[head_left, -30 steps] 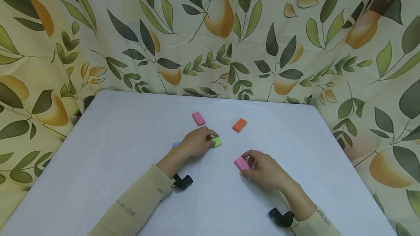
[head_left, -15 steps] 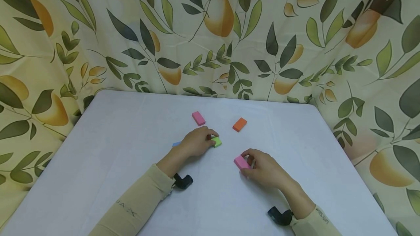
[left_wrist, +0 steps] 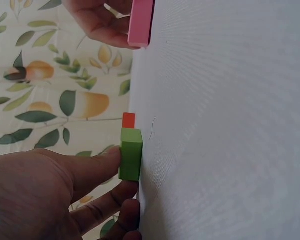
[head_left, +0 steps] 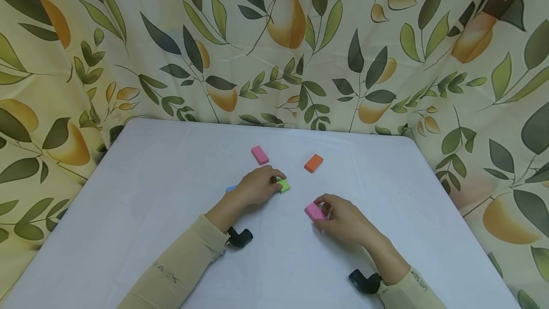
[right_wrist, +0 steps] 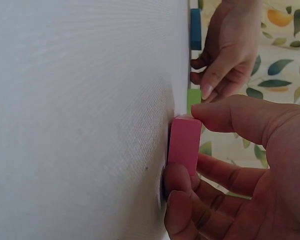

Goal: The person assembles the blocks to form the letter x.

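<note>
Near the middle of the table, my left hand (head_left: 258, 186) pinches a green block (head_left: 284, 185) between thumb and fingers; the left wrist view shows this green block (left_wrist: 131, 154) low on the white surface. Closer to me and to the right, my right hand (head_left: 343, 218) holds a pink block (head_left: 315, 211) by its two ends. In the right wrist view, the thumb touches one end of that pink block (right_wrist: 185, 145) and curled fingers press the other. A blue block (head_left: 231, 188) is mostly hidden behind my left hand.
A second pink block (head_left: 259, 155) lies beyond my left hand, and an orange block (head_left: 313, 163) lies to its right. The white table (head_left: 163, 156) ends at a curtain (head_left: 274, 61) printed with fruit and leaves. Black wrist cameras hang below both sleeves.
My right hand has shifted very slightly left and away from me, with the pink block in its fingers. The left hand and the green block stay where they were.
</note>
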Tool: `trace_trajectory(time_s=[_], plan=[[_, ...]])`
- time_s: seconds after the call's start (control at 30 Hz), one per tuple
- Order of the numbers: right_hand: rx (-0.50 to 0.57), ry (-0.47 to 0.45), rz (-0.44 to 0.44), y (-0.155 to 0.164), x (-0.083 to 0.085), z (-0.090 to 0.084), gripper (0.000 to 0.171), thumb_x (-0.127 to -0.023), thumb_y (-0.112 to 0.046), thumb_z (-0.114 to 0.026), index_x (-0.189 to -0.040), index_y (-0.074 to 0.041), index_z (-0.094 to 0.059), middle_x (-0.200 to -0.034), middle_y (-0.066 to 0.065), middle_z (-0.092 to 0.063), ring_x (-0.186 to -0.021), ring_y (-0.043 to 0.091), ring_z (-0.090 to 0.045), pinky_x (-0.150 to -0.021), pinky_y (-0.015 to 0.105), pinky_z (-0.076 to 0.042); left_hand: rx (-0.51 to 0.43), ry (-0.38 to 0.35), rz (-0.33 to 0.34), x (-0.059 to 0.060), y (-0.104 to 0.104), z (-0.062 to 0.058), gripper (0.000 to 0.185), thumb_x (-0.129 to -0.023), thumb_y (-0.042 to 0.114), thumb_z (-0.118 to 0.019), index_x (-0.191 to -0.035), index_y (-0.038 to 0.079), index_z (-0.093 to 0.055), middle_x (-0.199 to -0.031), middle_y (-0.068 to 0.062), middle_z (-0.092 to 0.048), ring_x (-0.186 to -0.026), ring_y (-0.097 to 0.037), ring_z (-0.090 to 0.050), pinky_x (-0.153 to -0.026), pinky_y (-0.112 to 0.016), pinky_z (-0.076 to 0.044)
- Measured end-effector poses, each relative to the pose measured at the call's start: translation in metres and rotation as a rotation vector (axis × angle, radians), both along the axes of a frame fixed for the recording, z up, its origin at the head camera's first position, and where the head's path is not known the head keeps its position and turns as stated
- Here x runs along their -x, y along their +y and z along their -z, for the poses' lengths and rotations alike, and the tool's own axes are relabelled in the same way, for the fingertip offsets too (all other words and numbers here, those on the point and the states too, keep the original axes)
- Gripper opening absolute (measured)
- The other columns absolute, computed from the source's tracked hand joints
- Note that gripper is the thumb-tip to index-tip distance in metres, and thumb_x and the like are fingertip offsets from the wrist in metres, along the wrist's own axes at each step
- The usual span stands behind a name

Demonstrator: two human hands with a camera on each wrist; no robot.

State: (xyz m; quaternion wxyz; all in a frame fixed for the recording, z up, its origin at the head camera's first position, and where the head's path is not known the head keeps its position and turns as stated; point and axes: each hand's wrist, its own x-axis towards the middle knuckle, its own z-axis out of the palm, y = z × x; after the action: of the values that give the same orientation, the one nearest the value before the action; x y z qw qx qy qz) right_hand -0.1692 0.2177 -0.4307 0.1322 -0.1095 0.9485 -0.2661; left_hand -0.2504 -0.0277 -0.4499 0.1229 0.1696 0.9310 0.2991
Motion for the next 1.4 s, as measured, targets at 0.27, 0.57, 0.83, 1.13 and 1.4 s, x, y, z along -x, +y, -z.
trace_trajectory(time_s=[0.27,0.57,0.83,1.13,1.4], plan=[[0.005,-0.005,0.008,-0.0019,0.0001,-0.0006,0.041,-0.081,-0.025,-0.076,-0.118,-0.018,-0.061,-0.087,-0.004,-0.06,-0.078,0.013,-0.054,-0.069,0.03,-0.045,-0.005,0.008,0.004,-0.0006,-0.0012,0.0002,0.03,-0.094,0.03,-0.062,-0.125,0.028,-0.065,-0.095,0.005,-0.057,-0.086,-0.015,-0.053,-0.075,-0.03,-0.044],[0.012,-0.007,0.021,-0.0047,0.0011,0.0008,0.04,-0.082,-0.024,-0.075,-0.118,-0.017,-0.061,-0.088,-0.004,-0.06,-0.078,0.014,-0.054,-0.069,0.03,-0.046,-0.012,0.027,0.003,-0.0021,-0.0023,0.0013,0.03,-0.095,0.03,-0.061,-0.125,0.029,-0.064,-0.096,0.006,-0.057,-0.087,-0.014,-0.053,-0.075,-0.029,-0.045],[0.018,0.016,0.008,-0.0057,0.0018,0.0024,0.038,-0.081,-0.022,-0.075,-0.117,-0.016,-0.061,-0.086,-0.004,-0.06,-0.075,0.013,-0.054,-0.067,0.03,-0.046,-0.02,0.024,-0.001,-0.0017,-0.0017,0.0025,0.03,-0.095,0.03,-0.062,-0.125,0.029,-0.065,-0.096,0.006,-0.057,-0.087,-0.014,-0.053,-0.076,-0.029,-0.045],[0.011,0.013,0.005,-0.0057,0.003,0.0027,0.041,-0.081,-0.022,-0.075,-0.119,-0.016,-0.061,-0.088,-0.004,-0.06,-0.078,0.013,-0.054,-0.07,0.03,-0.046,-0.015,0.036,0.009,-0.0013,-0.0018,0.0031,0.03,-0.094,0.03,-0.062,-0.124,0.028,-0.065,-0.095,0.005,-0.056,-0.086,-0.014,-0.052,-0.075,-0.029,-0.044],[0.011,0.008,0.002,-0.0079,0.0038,0.0018,0.042,-0.081,-0.023,-0.075,-0.12,-0.017,-0.06,-0.09,-0.004,-0.061,-0.08,0.013,-0.054,-0.071,0.03,-0.046,-0.002,0.029,0.01,-0.0011,-0.0008,0.002,0.031,-0.095,0.03,-0.061,-0.125,0.029,-0.065,-0.095,0.005,-0.056,-0.086,-0.015,-0.052,-0.076,-0.029,-0.045]])
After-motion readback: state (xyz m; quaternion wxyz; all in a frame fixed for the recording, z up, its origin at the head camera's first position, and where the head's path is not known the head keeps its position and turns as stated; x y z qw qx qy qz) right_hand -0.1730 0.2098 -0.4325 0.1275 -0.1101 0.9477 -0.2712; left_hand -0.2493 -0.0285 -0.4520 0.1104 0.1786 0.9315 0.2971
